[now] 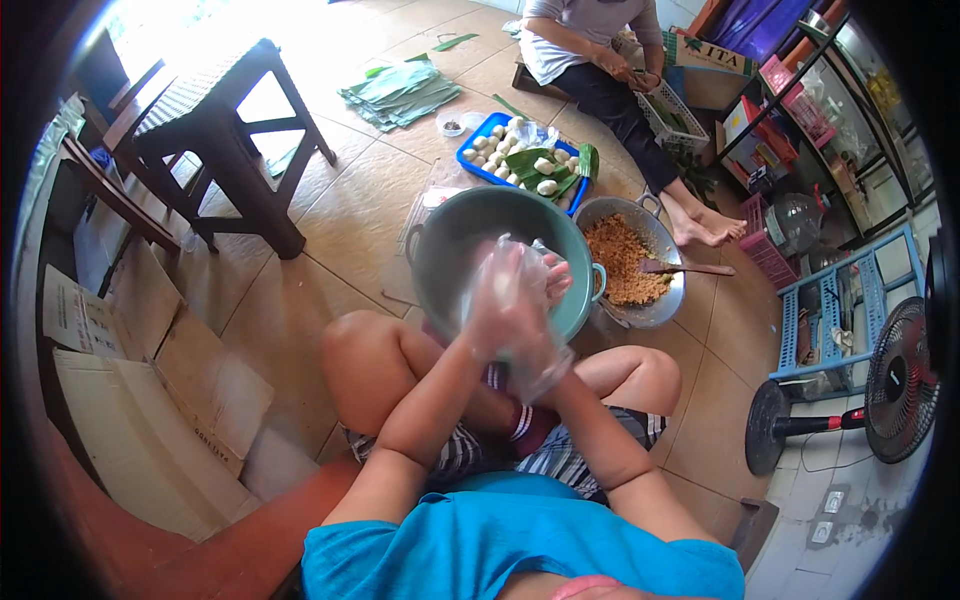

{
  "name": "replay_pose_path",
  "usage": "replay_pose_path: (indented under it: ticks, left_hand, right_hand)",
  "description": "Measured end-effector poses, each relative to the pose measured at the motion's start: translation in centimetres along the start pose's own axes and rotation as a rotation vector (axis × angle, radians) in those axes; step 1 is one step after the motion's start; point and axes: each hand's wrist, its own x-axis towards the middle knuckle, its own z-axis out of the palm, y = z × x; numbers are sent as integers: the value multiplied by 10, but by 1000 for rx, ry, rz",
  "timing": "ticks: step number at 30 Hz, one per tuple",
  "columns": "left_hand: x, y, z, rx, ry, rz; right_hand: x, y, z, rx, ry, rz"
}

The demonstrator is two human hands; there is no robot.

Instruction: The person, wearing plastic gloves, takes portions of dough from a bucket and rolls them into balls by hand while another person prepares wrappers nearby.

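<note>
Both my hands wear clear plastic gloves and meet over a deep green basin in front of my crossed legs. My left hand is blurred and lies against my right hand, whose fingertips show beyond it. Whatever may be between the palms is hidden. Right of the basin stands a metal wok of orange-brown crumbly filling, a wooden spatula resting across its rim. Behind the basin, a blue tray carries many white dough balls and pieces of banana leaf.
Stacked cut leaves and a small plastic cup lie on the tiled floor. Another person sits at the back right, hands over a white basket. A dark stool stands left; a fan lies right.
</note>
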Motion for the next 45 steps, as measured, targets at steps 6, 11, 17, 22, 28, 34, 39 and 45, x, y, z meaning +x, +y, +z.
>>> replay_pose_path:
  ticks: [6, 11, 17, 22, 28, 34, 39, 45]
  left_hand:
    - [11, 6, -39, -3, 252, -31]
    - [-2, -18, -74, 174, 204, -24]
    - [6, -18, -60, 405, 463, 106]
    - [1, 13, 5, 682, 393, 20]
    - [6, 7, -6, -60, 88, 41]
    - [15, -10, -51, -6, 383, 4]
    - [12, -42, -135, 967, 642, 21]
    - [20, -32, -89, 811, 683, 127]
  right_hand:
    - [23, 1, -65, -519, -92, -249]
    - [28, 22, -52, -870, -329, -517]
    - [29, 46, -58, -578, -271, -294]
    - [23, 26, -47, -345, -217, -113]
    - [-9, 8, 1, 94, 12, 73]
    - [24, 1, -59, -467, -199, -162]
    - [20, 40, -59, -803, -367, -424]
    - [28, 32, -70, -719, -380, -313]
